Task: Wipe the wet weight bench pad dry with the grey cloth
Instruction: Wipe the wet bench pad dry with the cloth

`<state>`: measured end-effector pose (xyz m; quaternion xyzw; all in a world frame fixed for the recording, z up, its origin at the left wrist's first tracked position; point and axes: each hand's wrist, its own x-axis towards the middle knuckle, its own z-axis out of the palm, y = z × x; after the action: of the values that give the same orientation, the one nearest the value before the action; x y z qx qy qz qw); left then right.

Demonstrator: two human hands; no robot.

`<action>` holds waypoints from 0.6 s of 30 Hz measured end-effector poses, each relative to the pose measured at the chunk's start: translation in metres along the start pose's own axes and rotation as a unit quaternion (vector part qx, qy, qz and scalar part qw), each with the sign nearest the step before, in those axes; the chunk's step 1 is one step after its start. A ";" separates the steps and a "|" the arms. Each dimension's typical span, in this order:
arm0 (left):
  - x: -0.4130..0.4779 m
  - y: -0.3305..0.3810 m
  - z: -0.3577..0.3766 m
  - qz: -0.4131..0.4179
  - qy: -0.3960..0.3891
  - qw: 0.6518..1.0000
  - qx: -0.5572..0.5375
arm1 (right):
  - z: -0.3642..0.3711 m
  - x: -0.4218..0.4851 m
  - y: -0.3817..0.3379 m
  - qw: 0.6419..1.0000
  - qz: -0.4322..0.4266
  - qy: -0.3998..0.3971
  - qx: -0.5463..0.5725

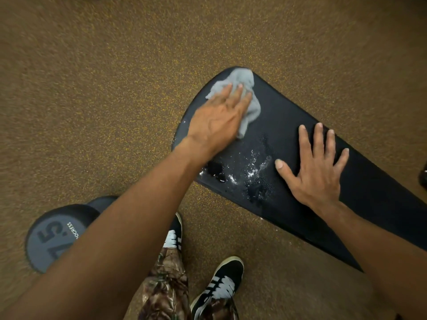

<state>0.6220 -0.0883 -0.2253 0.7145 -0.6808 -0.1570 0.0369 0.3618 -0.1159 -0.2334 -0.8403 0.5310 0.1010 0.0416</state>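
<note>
The black weight bench pad [288, 125] runs from the upper middle down to the right edge. A crumpled grey cloth [242, 79] lies at the pad's rounded far end. My left hand [217, 116] presses flat on the cloth, fingers stretched over it. Water drops and small puddles [251, 174] glisten on the pad's near side, between my two hands. My right hand [316, 169] rests flat on the pad with fingers spread and holds nothing.
A round dark dumbbell head [53, 236] marked 7.5 stands on the speckled brown floor at lower left, partly behind my left forearm. My two black-and-white shoes [219, 287] and camouflage trousers are at the bottom. A dark object [424, 179] shows at the right edge.
</note>
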 end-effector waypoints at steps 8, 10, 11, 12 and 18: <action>-0.067 -0.029 -0.006 -0.124 0.004 0.990 -0.063 | 0.003 0.000 0.005 0.997 0.009 0.038 0.073; -0.094 -0.023 0.002 -0.113 0.003 0.992 -0.063 | 0.005 0.000 0.005 0.994 0.012 0.049 0.101; -0.107 -0.017 0.007 -0.099 0.006 0.993 -0.061 | 0.005 0.000 0.005 0.992 0.014 0.055 0.114; -0.120 -0.011 0.013 -0.085 0.011 0.994 -0.061 | 0.004 0.000 0.005 0.990 0.018 0.060 0.128; -0.120 0.023 0.039 -0.035 0.032 0.998 -0.041 | 0.004 0.000 0.005 0.986 0.022 0.071 0.146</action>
<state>0.5861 0.0347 -0.2354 0.7404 -0.6467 -0.1633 0.0826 0.3565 -0.1172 -0.2368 -0.8185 0.5597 -0.0367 0.1240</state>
